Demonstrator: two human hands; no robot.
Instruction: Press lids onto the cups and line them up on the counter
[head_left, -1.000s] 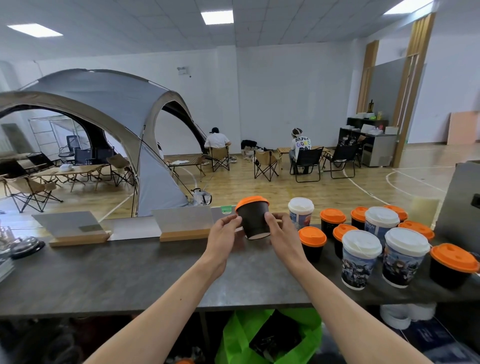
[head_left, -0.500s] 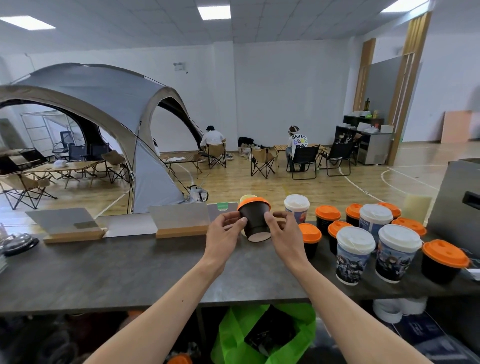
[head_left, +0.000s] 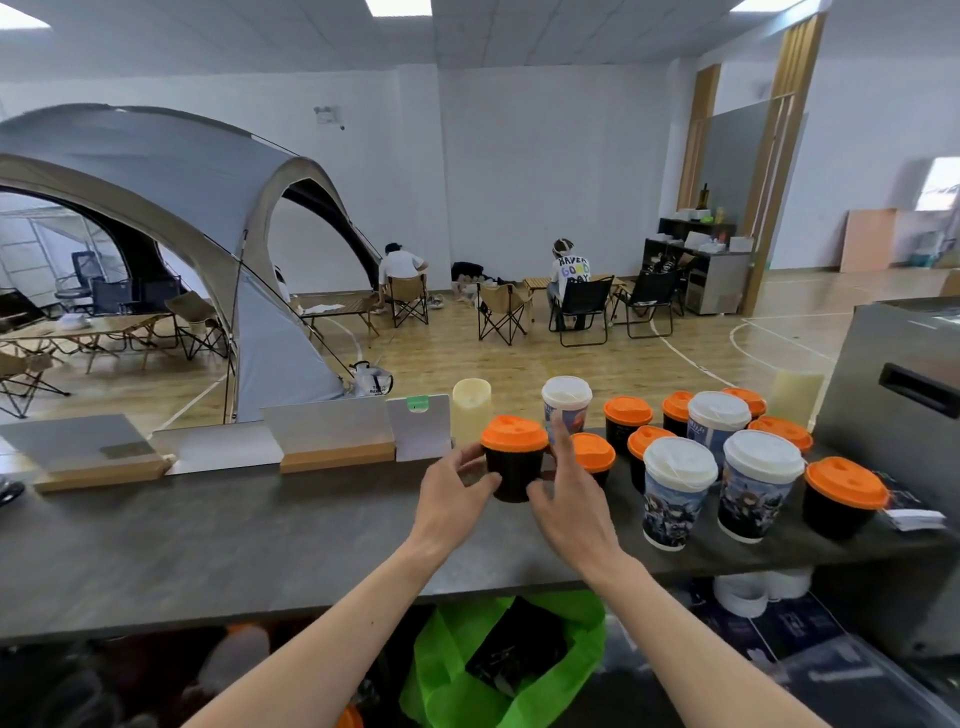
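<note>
A black cup with an orange lid (head_left: 514, 470) stands upright on the dark grey counter (head_left: 260, 540), left of the other cups. My left hand (head_left: 452, 493) grips its left side, thumb in front and fingers behind. My right hand (head_left: 569, 499) is at its right side; the thumb touches the cup near its base and the blurred fingers point straight up beside the lid. To the right stand several black cups with orange lids (head_left: 844, 499) and several taller printed cups with white lids (head_left: 678, 491), all lidded.
A cream cylinder (head_left: 471, 410) and card signs in wooden bases (head_left: 337, 441) line the counter's far edge. A grey metal machine (head_left: 898, 415) blocks the right end. A green bag (head_left: 498, 670) sits under the counter. Seated people, chairs and a tent are on the floor beyond.
The cup was held tilted in the air between both hands; now it stands upright on the counter beside the group. My right fingers have straightened away from it.
</note>
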